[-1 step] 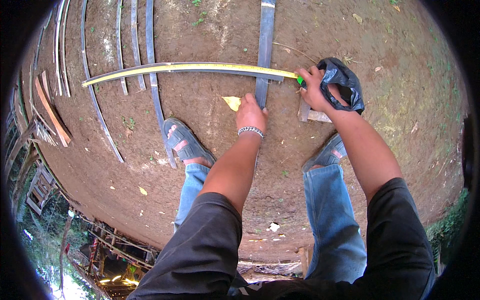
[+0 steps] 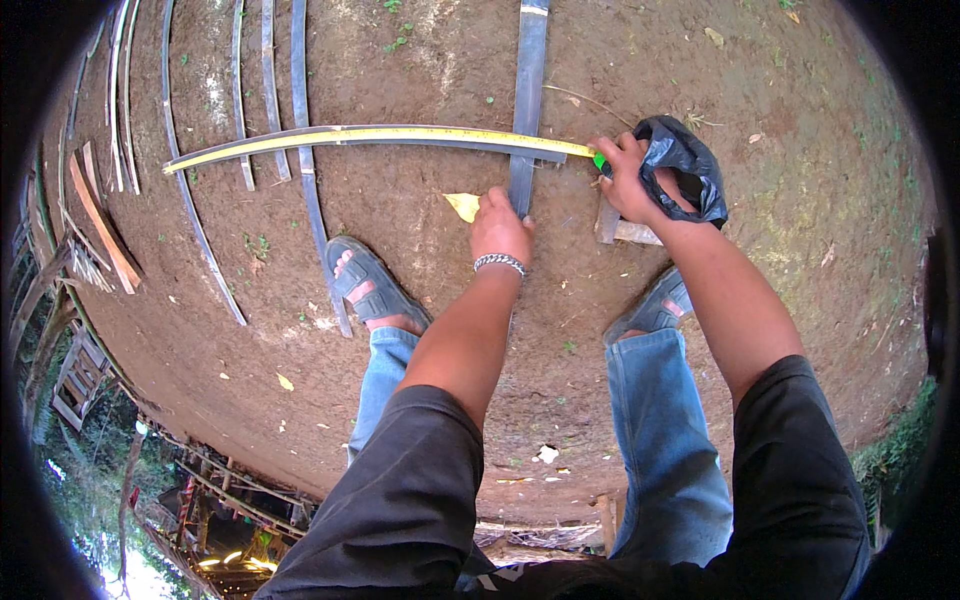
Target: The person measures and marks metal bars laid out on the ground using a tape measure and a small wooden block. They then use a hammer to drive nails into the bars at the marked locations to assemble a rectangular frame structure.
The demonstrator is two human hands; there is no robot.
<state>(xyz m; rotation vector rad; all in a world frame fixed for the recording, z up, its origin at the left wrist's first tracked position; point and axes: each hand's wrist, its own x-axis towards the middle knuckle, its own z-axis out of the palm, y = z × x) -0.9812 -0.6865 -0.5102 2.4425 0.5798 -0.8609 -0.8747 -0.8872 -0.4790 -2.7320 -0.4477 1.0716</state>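
Observation:
A yellow tape measure blade point(image 2: 400, 133) stretches from left to right along a dark flat strip point(image 2: 440, 146) lying crosswise. My right hand point(image 2: 628, 185) is closed around the green-and-black tape measure case point(image 2: 600, 162) at the right end. A crumpled black plastic bag point(image 2: 700, 165) hangs about my right wrist. My left hand point(image 2: 502, 232), with a chain bracelet on its wrist, is closed on the near part of a wider dark strip point(image 2: 531, 80) that passes under the crosswise one. Its fingertips are partly hidden. A yellow leaf point(image 2: 462, 206) lies beside the left fingers.
Several long dark strips point(image 2: 306, 190) lie on the bare soil point(image 2: 420, 60) to the left, with brown slats point(image 2: 104, 230) farther left. A small wooden block point(image 2: 607, 220) lies below my right hand. My sandalled feet point(image 2: 378, 285) stand apart on either side.
My left hand and the near part of the wider strip have shifted very slightly left. The tape measure and my right hand stay in place.

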